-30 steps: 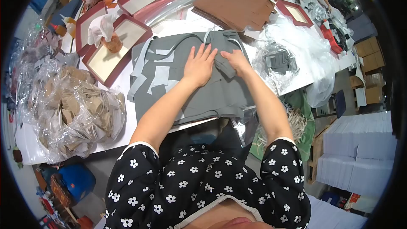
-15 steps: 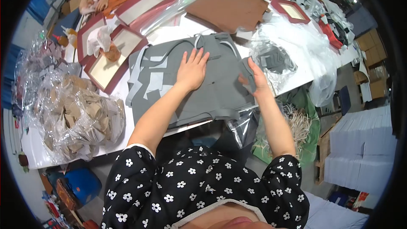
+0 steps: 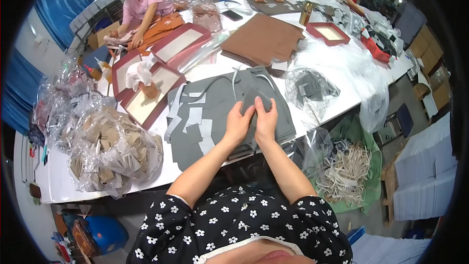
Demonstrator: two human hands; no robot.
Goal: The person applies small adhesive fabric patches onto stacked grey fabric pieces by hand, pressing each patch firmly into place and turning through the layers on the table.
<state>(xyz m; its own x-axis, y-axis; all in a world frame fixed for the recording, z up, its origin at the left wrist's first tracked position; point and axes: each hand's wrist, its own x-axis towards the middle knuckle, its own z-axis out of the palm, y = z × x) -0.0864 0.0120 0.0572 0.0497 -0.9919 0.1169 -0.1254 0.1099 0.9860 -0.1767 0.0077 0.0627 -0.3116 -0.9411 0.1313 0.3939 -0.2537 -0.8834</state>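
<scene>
Between both hands [image 3: 238, 123] [image 3: 266, 121], grey piece [image 3: 250, 96].

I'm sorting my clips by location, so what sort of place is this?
Probably a workshop or small factory floor: stacked gray sheets and brown sheets lie on a white table near a plastic bag of small tan pieces, and a person in a pink top leans over orange pieces.

on the white table [image 3: 54, 178] there lies a stack of grey sheets [image 3: 216, 99] in the front middle, brown sheets [image 3: 264, 39] behind it, a filled clear bag [image 3: 115, 149] at left, and a phone [image 3: 232, 15] farther back.
</scene>
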